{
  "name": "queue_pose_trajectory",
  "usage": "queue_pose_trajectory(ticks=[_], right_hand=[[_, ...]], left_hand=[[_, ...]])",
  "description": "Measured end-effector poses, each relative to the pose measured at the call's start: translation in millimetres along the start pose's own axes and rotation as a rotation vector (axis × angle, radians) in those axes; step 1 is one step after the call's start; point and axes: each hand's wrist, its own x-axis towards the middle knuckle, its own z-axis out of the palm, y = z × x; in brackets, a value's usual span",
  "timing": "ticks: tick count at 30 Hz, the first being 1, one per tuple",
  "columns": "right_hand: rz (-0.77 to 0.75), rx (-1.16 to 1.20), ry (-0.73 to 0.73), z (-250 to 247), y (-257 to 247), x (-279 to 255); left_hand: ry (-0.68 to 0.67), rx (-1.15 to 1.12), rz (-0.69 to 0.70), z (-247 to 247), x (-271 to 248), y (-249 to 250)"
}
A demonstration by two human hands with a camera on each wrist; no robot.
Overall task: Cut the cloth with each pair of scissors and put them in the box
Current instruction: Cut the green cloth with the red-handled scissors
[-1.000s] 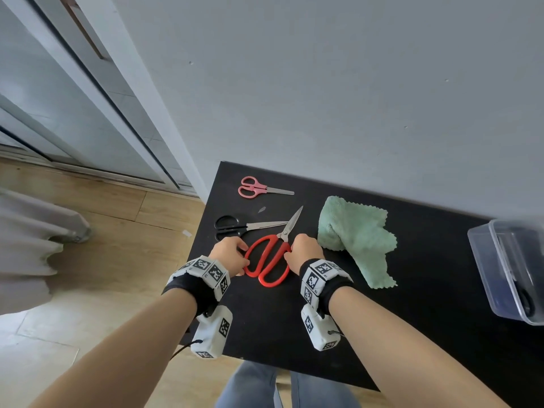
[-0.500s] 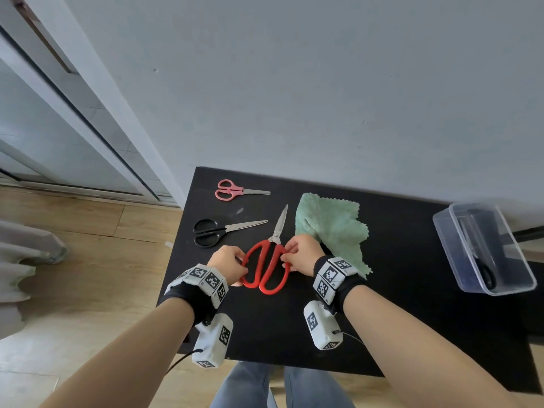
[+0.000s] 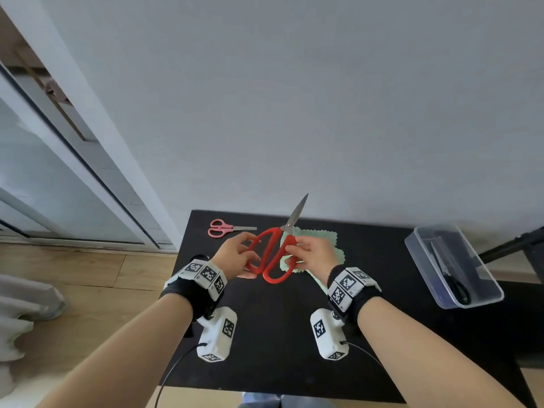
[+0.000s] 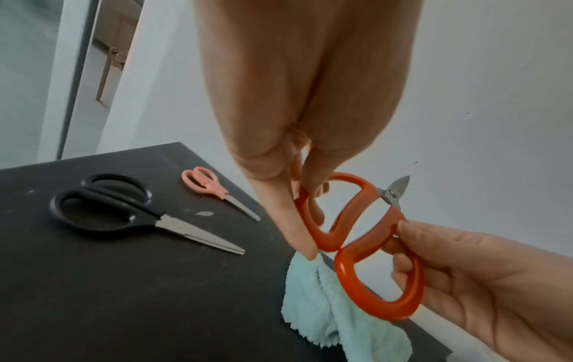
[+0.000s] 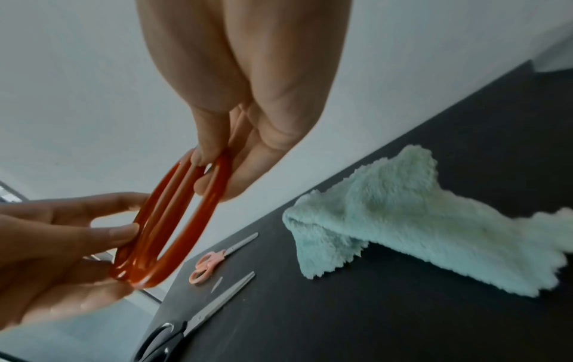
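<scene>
Up in the air above the black table, I hold the large red-handled scissors with steel blades, tips slanting up toward the far wall. My left hand grips the left loop and my right hand grips the right loop; the blades look closed. Beneath them lies the pale green fluffy cloth with zigzag edges. At the far left of the table rest the small pink-handled scissors. On the right stands the clear plastic rectangular box, holding one dark-handled pair of scissors.

From my left wrist, the red-handled scissors show thick glossy orange-red loops and a short stretch of blade past the pivot. My left hand has fingers through the upper loop; my right hand curls fingers through the lower one. The black-handled scissors and the pink pair lie flat at left, the cloth below.

From my right wrist, the loops appear edge-on, pinched by my right hand, my left hand holding their far side. The cloth lies rumpled at right.
</scene>
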Motion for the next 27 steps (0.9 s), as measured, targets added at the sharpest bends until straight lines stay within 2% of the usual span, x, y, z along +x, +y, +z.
queue_pose_trajectory(ticks=[7, 12, 19, 23, 27], right_hand=[[-0.071, -0.036, -0.030, -24.3, -27.1, -0.9], [-0.113, -0.163, -0.057, -48.2, -36.1, 4.4], [-0.068, -0.161, -0.115, -68.8, -35.3, 2.4], [-0.089, -0.121, -0.085, -74.8, -36.5, 2.3], [-0.104, -0.068, -0.067, -78.5, -37.8, 2.0]], left_hand=[[-0.011, 0.173, 0.115, 3.3, 3.6, 31.4], [0.059, 0.214, 0.139, 6.5, 6.7, 48.0], [0.242, -0.026, 0.048, 7.4, 16.8, 61.2], [0.371, -0.400, -0.026, 16.5, 23.6, 62.1], [0.342, -0.696, -0.040, 26.7, 23.4, 62.5]])
